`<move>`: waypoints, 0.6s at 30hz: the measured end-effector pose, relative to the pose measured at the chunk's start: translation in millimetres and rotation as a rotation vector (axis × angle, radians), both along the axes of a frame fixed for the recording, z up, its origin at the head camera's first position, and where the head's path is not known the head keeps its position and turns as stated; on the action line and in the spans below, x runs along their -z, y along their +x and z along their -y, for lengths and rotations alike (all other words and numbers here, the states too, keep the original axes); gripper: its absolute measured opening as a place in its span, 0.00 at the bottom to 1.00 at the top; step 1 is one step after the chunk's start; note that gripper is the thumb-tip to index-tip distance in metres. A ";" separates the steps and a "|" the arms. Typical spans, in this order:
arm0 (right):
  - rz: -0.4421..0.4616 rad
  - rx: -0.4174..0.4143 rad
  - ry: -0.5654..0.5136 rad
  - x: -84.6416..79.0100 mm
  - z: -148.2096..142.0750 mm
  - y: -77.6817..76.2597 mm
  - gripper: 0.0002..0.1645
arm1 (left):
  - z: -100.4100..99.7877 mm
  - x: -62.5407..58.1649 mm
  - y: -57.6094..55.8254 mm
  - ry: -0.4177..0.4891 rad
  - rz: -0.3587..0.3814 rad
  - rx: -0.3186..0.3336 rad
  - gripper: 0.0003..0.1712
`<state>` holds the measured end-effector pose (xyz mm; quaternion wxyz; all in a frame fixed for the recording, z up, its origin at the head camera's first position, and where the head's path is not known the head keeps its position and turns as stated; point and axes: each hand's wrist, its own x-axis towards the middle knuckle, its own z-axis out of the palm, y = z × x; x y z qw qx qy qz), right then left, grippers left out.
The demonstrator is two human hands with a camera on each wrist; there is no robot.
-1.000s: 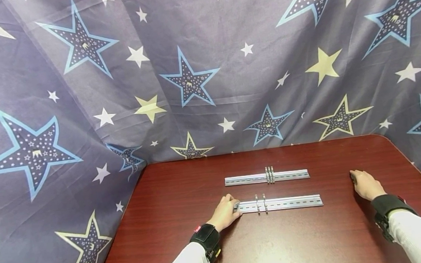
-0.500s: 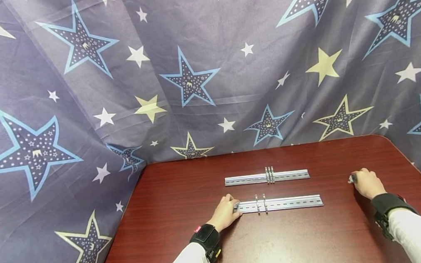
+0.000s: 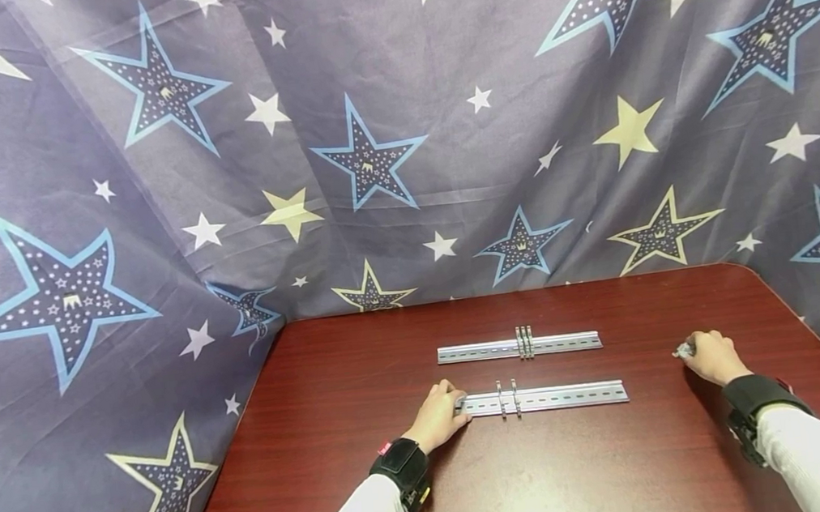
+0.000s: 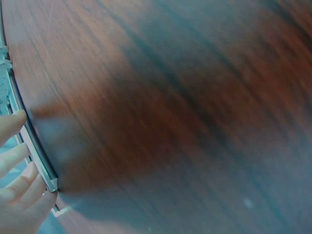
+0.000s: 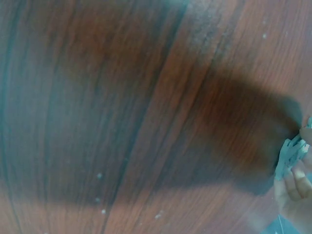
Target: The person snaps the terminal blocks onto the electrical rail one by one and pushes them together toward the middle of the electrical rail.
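At its left end, my left hand [image 3: 439,416] grips the nearer slotted metal DIN rail [image 3: 572,395]. The left wrist view shows its thumb and fingers on either side of the rail [image 4: 43,163]. Two narrow upright clips [image 3: 508,399] sit slightly apart on this rail, left of its middle. Over to the right, my right hand [image 3: 715,358] pinches a small grey moulded piece [image 5: 292,153] between thumb and fingers, low over the table. It resembles a DIN rail clip or terminal block, partly hidden by the fingers.
A second DIN rail [image 3: 477,352] lies behind the first, roughly parallel, with several close-set clips [image 3: 525,342] near its middle. Both rest on a reddish-brown wooden table [image 3: 582,468]. A star-patterned cloth [image 3: 408,232] hangs along the back and sides.
The grey piece, mostly hidden in my right hand one second ago, now shows beyond the fingertips, and that hand has shifted slightly left. My left hand stays on the rail.
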<state>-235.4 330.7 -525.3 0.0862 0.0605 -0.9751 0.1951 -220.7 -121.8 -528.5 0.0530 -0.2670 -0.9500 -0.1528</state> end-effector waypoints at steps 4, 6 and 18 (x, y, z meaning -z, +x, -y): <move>-0.014 0.000 -0.011 -1.7 1.0 0.2 0.14 | 0.4 0.0 0.0 -0.004 -0.005 0.002 0.18; -0.001 0.012 -0.025 -2.6 1.6 0.6 0.15 | 0.2 0.3 0.1 -0.005 -0.005 0.003 0.18; 0.012 -0.022 -0.031 -6.3 5.6 1.0 0.20 | 0.5 1.0 -0.6 0.000 0.000 0.003 0.18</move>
